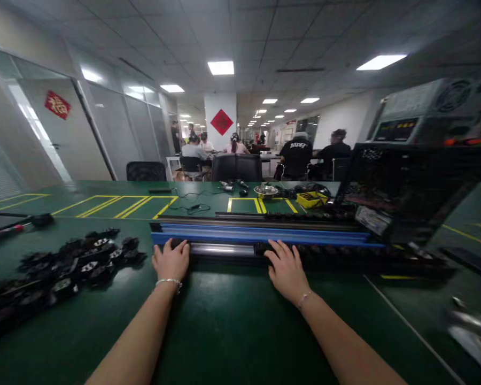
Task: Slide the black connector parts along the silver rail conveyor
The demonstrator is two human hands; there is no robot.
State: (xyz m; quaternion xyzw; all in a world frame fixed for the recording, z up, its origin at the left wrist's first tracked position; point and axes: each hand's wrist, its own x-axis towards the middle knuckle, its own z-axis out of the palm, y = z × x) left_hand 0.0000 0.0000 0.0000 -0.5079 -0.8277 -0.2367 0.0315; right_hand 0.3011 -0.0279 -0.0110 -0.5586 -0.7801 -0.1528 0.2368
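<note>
1. Nearest, evidently, is the green tabletop [232,331] beneath both forearms.
2. Beyond it, the left hand [171,261] curves its slightly parted fingers over the left end of a silver bar [222,249]; whether they pinch, I cannot tell.
3. The right hand [287,267] has its fingers fanned over the near edge of a row of black parts [336,254], at the bar's right end; its grip is hidden too.
4. Uneven pushing from the two hands could skew the bar or jam it against those parts.
5. Just behind runs a blue rail [264,234]; a hard forward shove might knock it out of line.
6. Farther off sit a yellow tray [311,200] and a metal bowl [265,191], well apart from the hands.
</note>
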